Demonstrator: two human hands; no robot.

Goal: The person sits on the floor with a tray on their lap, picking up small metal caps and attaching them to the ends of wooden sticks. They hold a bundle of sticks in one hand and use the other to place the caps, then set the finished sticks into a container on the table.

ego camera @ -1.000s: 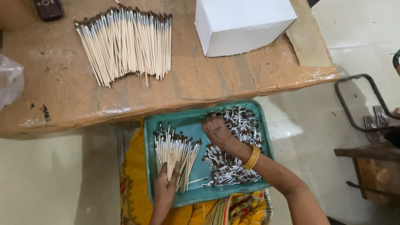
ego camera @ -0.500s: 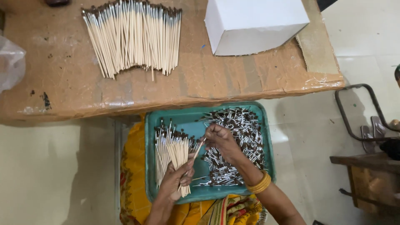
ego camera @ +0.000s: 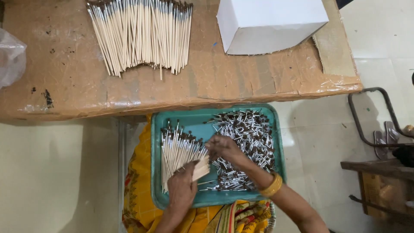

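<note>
A teal tray [ego camera: 189,118] rests on my lap. Its left half holds a fan of pale wooden sticks with dark tips [ego camera: 174,146]; its right half holds a heap of small silver ferrules with brown ends [ego camera: 248,138]. My left hand [ego camera: 181,187] grips a short bundle of bare wooden sticks [ego camera: 201,167] over the tray. My right hand [ego camera: 222,147], with a yellow bangle at the wrist, pinches at the upper end of that bundle, beside the ferrule heap.
A brown cardboard-covered table [ego camera: 241,82] lies beyond the tray. On it sit a large spread of finished sticks [ego camera: 140,34], a white box [ego camera: 267,23] and a clear plastic bag [ego camera: 10,56]. A metal stand [ego camera: 366,116] and wooden furniture [ego camera: 379,181] stand on the tiled floor to the right.
My right hand left the ferrule heap and came to the left hand's stick bundle. The left hand lifted from the fanned sticks, holding the bundle.
</note>
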